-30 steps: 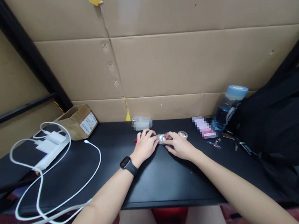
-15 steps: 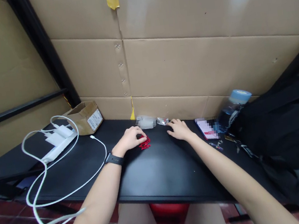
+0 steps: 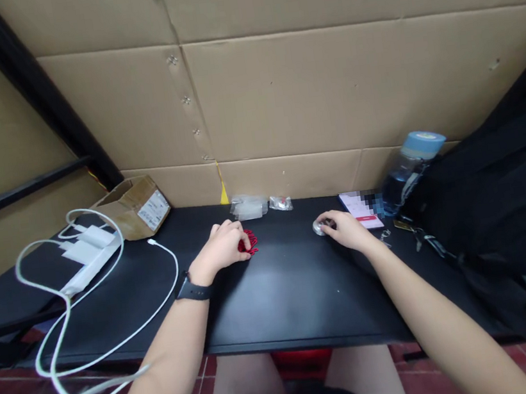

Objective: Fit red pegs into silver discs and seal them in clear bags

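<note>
Left hand (image 3: pixel 220 249), in the head view, curls over the red cord (image 3: pixel 253 241) lying on the black table (image 3: pixel 276 298), thumb and fingers closed about its near-left side; the right hand (image 3: pixel 347 230) pinches a clear round object (image 3: pixel 317 227) by its edge, well apart to the right. Judging by looks, the cord should be light, limp and apt to tangle, so it is best gathered as a whole bundle; the round piece looks smooth, stiff and perhaps slippery, better taken by its rim. The tabletop seems flat and faintly glossy, so small things may slide. Behind, near the cardboard wall (image 3: pixel 280 104), lie clear packets (image 3: pixel 249 207) and a small bag (image 3: pixel 281 203); a phone (image 3: pixel 352 203) and a bottle (image 3: pixel 409 171) stand right, a cardboard box (image 3: pixel 132 207) and white cable (image 3: pixel 175 263) left
</note>
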### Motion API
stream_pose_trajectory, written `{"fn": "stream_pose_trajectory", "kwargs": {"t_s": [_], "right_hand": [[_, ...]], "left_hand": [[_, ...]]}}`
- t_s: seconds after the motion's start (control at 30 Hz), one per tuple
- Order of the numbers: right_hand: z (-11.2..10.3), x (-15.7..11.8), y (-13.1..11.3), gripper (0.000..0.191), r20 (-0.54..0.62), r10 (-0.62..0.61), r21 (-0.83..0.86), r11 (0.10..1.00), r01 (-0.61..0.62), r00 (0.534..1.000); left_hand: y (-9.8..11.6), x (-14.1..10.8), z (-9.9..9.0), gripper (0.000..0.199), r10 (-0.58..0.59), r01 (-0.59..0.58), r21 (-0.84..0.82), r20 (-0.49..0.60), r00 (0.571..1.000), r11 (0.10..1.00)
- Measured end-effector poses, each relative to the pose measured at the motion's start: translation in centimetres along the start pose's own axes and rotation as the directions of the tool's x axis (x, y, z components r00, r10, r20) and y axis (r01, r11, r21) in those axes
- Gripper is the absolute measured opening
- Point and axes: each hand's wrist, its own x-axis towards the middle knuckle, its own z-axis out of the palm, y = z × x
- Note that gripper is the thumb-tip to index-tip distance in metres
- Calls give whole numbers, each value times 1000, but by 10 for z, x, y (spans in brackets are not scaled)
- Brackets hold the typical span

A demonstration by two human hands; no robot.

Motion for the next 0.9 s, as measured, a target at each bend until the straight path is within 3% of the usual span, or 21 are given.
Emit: {"fn": "stream_pose_trajectory", "kwargs": {"t_s": [0.13, 0.3, 0.5, 0.63, 0.77, 0.9], "right_hand": [[-5, -3, -8, 22, 5, -15, -50, 999, 15, 1000], [-5, -3, -10, 17, 1, 10, -66, 998, -10, 1000], [-8, -2, -16, 27, -105, -34, 31, 999, 37, 994], [-2, -5, -40, 27, -149, -132, 250, 954, 167, 980], [15, -9, -69, 35, -123, -57, 603, 789, 120, 991], [29, -12, -84, 38, -129, -70, 729, 669, 143, 989]], "left_hand": [[-3, 1, 5, 5, 6, -6, 4, 14, 1000, 1000], [4, 3, 6, 5, 104, -105, -2, -34, 994, 995], [28, 3, -4, 11, 204, -219, -181, -95, 974, 959], [54, 8, 4, 14, 107, -161, -307, -184, 977, 938], [73, 14, 17, 7, -38, -83, -424, -270, 962, 902], [79, 18, 26, 4, -111, -83, -575, -295, 949, 814]]}}
